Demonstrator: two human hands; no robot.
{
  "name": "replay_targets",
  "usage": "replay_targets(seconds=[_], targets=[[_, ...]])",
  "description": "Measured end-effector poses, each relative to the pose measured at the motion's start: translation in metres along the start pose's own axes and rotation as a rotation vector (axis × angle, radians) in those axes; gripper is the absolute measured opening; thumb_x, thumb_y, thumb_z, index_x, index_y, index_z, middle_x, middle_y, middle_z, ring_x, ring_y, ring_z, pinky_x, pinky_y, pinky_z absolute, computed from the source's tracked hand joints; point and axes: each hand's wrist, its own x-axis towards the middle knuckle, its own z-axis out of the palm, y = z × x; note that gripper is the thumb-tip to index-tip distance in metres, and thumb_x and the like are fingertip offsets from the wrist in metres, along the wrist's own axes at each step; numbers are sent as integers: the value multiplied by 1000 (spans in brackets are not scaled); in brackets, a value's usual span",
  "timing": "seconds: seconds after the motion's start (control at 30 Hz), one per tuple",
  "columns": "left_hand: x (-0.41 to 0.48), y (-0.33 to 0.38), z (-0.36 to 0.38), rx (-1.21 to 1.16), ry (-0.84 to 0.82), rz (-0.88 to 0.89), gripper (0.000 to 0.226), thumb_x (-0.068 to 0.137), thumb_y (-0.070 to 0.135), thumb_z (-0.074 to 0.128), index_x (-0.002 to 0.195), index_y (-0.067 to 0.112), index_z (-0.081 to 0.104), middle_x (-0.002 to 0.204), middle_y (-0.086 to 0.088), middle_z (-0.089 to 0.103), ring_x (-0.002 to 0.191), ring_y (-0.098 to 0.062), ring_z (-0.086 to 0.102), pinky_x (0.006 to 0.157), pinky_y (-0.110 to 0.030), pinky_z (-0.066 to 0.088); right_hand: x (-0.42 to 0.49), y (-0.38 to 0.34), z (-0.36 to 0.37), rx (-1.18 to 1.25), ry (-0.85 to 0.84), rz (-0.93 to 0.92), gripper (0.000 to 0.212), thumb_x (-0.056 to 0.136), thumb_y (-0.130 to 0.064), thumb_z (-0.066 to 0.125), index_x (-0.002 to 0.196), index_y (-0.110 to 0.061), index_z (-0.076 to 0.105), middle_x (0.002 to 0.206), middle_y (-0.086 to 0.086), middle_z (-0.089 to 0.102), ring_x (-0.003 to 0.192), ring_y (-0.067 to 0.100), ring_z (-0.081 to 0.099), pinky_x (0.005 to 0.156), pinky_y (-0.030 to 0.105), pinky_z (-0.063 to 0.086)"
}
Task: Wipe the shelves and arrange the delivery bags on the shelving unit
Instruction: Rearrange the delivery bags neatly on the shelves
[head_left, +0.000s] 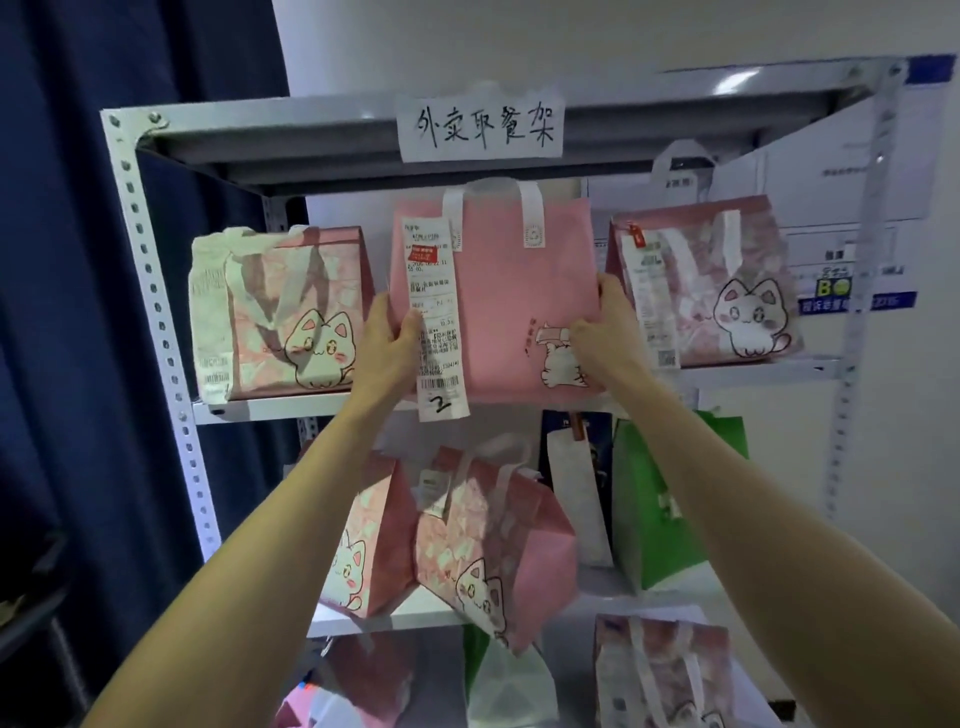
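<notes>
A plain pink delivery bag (498, 291) with white handles and a long receipt marked "2" stands in the middle of the upper shelf (270, 408) of the grey metal shelving unit. My left hand (387, 338) grips its left edge over the receipt. My right hand (602, 327) grips its right edge. A pink cat-print bag (291, 322) stands to its left and another cat-print bag (727, 291) to its right, both upright on the same shelf.
A handwritten paper sign (480, 127) hangs on the top shelf edge. The shelf below holds two tilted pink cat bags (483, 545), a white and dark bag (571, 467) and a green bag (670, 499). More bags sit lower down. A dark blue curtain (78, 312) hangs at left.
</notes>
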Motion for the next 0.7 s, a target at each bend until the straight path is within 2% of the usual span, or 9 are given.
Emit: replay_targets(seconds=[0.17,0.23,0.27,0.33,0.4,0.5,0.6,0.63,0.7], targets=[[24,-17,10,-15,11,44,34,103,47,53,131,27,50,125,8,72,114,-19,73,96,-54,62,27,13,6,38,37,-33,55,96,4,51,146,-18,42,122,-8,62,92,-2,61,63,8,47],[29,-25,15,-14,-18,19,33,106,40,56,134,24,49,127,7,72,113,-17,74,94,-50,64,32,21,12,30,11,-29,56,96,5,51,146,-19,41,125,-5,63,96,7,65,65,9,48],[30,-30,18,-16,-30,3,34,108,35,58,138,21,47,129,5,71,112,-16,74,94,-47,64,34,26,17,32,-19,-21,57,96,5,50,146,-20,40,126,-3,63,100,12,67,70,13,52],[29,-47,25,-22,-79,-47,37,109,29,61,140,20,45,133,5,70,114,-15,73,98,-49,63,37,42,27,29,-104,14,55,100,1,52,149,-21,37,132,1,64,112,21,67,90,35,60],[25,-66,31,-3,-145,-81,34,109,28,61,136,22,42,130,10,69,113,-10,71,105,-52,59,37,62,38,-21,-187,41,48,106,-11,54,150,-21,38,138,3,64,123,24,63,106,47,52],[24,-75,36,72,-178,-79,31,111,30,58,131,24,36,126,11,68,106,-7,72,98,-45,63,42,78,44,-38,-257,64,48,109,-22,54,153,-23,37,143,-1,61,131,22,57,112,46,47],[38,-67,37,153,-182,-58,32,112,31,56,132,23,32,133,3,67,100,-12,73,72,-20,61,62,71,43,-30,-262,31,56,108,-21,55,159,-26,33,146,-5,56,130,13,51,113,36,40],[42,-65,38,172,-188,-61,33,112,33,56,132,23,32,136,2,68,103,-16,75,74,-24,62,67,69,42,-6,-261,34,57,108,-20,55,160,-26,32,147,-5,55,128,11,49,110,32,39],[44,-69,42,259,-217,-68,39,111,42,55,136,24,32,143,1,67,118,-26,73,94,-45,60,70,75,44,-1,-271,70,52,109,-25,53,158,-22,35,146,-1,57,128,16,53,104,31,40]])
